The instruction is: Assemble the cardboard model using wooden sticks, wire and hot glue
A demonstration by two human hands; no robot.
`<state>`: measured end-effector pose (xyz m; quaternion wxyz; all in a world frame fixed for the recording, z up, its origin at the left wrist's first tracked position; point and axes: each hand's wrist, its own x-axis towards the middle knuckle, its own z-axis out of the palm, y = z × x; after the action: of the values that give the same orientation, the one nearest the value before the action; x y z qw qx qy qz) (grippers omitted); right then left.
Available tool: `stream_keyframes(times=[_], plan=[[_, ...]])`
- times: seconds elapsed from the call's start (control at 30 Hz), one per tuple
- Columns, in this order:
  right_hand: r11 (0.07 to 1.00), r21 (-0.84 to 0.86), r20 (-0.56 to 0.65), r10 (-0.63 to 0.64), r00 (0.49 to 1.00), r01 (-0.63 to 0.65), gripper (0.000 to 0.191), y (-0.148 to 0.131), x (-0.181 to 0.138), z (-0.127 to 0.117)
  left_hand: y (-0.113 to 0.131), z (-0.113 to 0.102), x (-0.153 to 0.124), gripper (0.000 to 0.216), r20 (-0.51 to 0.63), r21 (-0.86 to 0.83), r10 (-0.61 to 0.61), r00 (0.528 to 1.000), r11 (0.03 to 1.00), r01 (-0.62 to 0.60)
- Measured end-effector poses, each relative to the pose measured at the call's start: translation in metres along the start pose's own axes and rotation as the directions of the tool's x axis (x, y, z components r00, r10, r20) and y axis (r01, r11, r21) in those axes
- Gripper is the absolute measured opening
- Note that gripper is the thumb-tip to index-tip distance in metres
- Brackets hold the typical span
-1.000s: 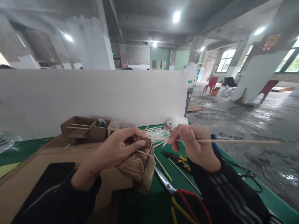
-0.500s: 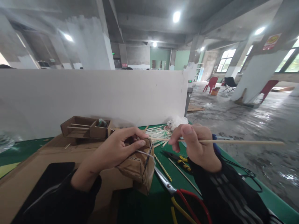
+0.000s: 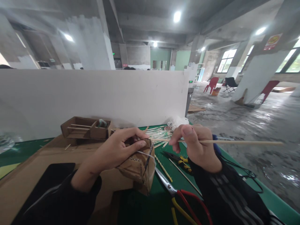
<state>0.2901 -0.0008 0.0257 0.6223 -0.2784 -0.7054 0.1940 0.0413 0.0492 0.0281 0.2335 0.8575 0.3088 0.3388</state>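
My left hand (image 3: 117, 150) is closed round the top of a small brown cardboard piece (image 3: 138, 168), holding it above the green table (image 3: 161, 200). My right hand (image 3: 195, 145) pinches a long thin wooden stick (image 3: 239, 142) that lies level, its left tip pointing at the cardboard piece and its other end reaching far right. A thin grey wire or strip (image 3: 145, 153) crosses the face of the cardboard piece. Both wrists wear dark sleeves.
Red-handled scissors (image 3: 185, 200) lie on the table below the cardboard piece, with yellow-handled pliers (image 3: 179, 160) and several loose sticks (image 3: 159, 134) nearby. An open cardboard tray (image 3: 85, 127) stands behind, on flat cardboard sheets (image 3: 30, 172). A white partition (image 3: 93, 93) backs the table.
The right hand has drawn the stick slightly to the right. The left hand and the cardboard piece have stayed still.
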Motion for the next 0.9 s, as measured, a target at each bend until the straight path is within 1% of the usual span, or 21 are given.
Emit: stream_keyframes(times=[0.27, 0.47, 0.67, 0.9], plan=[[1.0, -0.013, 0.01, -0.015, 1.0, 0.015, 0.054, -0.0003, 0.0009, -0.0004, -0.0004, -0.0006, -0.0007, 0.015, 0.002, 0.002, -0.003, 1.0, 1.0, 0.003], [0.999, -0.034, 0.009, 0.001, 1.0, 0.0, 0.054, -0.002, 0.002, -0.0004, 0.0007, 0.0004, 0.0003, 0.019, 0.003, 0.009, -0.01, 1.0, 1.0, 0.01], [1.0, -0.013, 0.003, 0.004, 1.0, -0.004, 0.054, 0.0001, 0.0014, 0.0003, 0.0004, 0.0, 0.0001, 0.016, 0.0, -0.011, -0.005, 1.0, 1.0, 0.005], [1.0, -0.026, 0.023, -0.003, 1.0, 0.003, 0.054, 0.0004, 0.0012, -0.0005, 0.0003, 0.0002, -0.0006, 0.015, -0.003, -0.011, -0.015, 1.0, 1.0, 0.015]])
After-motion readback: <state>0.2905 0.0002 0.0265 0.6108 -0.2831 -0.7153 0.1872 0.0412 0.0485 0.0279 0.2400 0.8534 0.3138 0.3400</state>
